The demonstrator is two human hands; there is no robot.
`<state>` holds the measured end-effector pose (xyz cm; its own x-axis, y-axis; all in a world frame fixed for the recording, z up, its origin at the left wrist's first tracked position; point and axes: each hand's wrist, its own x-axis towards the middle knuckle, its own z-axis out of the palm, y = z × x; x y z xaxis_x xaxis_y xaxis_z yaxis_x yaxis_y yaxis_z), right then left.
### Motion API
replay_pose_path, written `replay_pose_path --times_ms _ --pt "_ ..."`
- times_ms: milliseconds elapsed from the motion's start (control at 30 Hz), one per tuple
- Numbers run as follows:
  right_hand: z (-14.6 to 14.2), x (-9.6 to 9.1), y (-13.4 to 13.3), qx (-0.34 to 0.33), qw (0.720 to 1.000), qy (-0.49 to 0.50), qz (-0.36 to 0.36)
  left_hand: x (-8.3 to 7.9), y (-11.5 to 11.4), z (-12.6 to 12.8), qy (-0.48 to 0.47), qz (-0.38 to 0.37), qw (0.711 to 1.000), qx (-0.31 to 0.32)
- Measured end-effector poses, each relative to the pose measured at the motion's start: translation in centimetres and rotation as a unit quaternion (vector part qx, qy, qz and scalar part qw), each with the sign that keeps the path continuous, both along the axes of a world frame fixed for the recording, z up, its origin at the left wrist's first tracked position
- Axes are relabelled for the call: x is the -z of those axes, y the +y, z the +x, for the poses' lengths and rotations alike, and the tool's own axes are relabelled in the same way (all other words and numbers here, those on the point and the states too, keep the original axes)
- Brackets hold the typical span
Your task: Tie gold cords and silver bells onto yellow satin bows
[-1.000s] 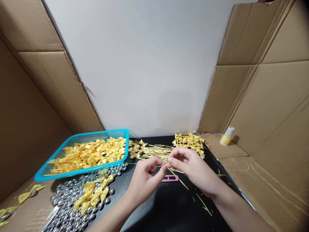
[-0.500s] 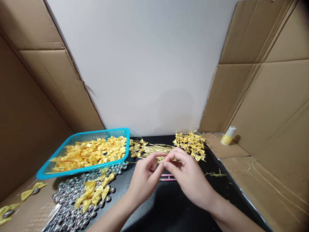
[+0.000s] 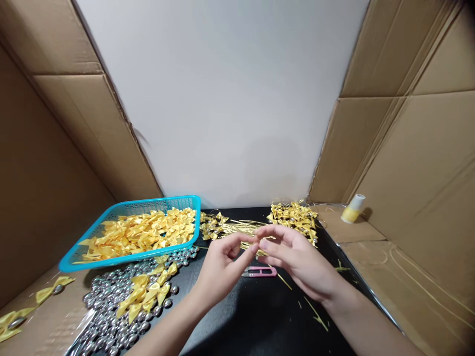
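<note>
My left hand (image 3: 221,267) and my right hand (image 3: 297,259) meet fingertip to fingertip over the black table (image 3: 260,321). Both pinch something thin and small between thumb and forefinger; it looks like a gold wire, but I cannot make it out. Just below the fingertips lies a pink thread snip (image 3: 260,271). Behind the hands lies a bundle of gold wires (image 3: 237,228). A heap of finished yellow bows with beads (image 3: 293,217) sits behind my right hand.
A blue basket (image 3: 111,257) full of yellow satin bows stands at the left. Silver beads (image 3: 107,311) and loose yellow bows (image 3: 146,291) lie in front of it. A small yellow bottle (image 3: 352,208) stands at the right. Cardboard walls (image 3: 408,148) close in both sides.
My right hand has swung back and opened outward a little, uncovering the pink snip. The fingertips stay together. The view has tilted slightly.
</note>
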<state>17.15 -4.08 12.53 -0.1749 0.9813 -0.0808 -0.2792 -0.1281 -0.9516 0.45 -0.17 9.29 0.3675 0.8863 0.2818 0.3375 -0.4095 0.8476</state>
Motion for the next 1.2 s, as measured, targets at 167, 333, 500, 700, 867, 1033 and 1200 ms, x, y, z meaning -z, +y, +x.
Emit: replay_pose_path --times_ms 167,333,500,700,867,1033,1200 --pt "1.3 -0.4 0.5 -0.065 0.994 0.068 -0.051 -0.8 0.3 -0.3 -0.028 -0.051 0.997 0.048" --pt "1.8 -0.6 0.8 -0.111 0.990 0.068 -0.052 -2.1 0.5 -0.9 -0.023 -0.127 0.985 0.112" --pt "2.0 -0.8 0.8 -0.132 0.989 0.043 -0.047 -2.7 0.2 -1.3 0.032 -0.131 0.983 0.122" --pt "1.9 -1.2 0.6 -0.154 0.987 -0.023 -0.045 -2.9 -0.5 -1.2 0.089 -0.091 0.976 0.178" --pt "1.7 -0.9 0.6 -0.138 0.989 0.017 -0.042 -2.9 -0.6 -1.1 0.040 -0.122 0.973 0.193" --pt "1.1 -0.3 0.7 -0.094 0.995 0.022 -0.025 -2.8 -0.3 -1.2 0.028 -0.127 0.975 0.181" --pt "0.7 -0.3 0.7 -0.090 0.994 0.040 -0.038 -2.7 -0.3 -1.2 0.008 -0.135 0.971 0.195"
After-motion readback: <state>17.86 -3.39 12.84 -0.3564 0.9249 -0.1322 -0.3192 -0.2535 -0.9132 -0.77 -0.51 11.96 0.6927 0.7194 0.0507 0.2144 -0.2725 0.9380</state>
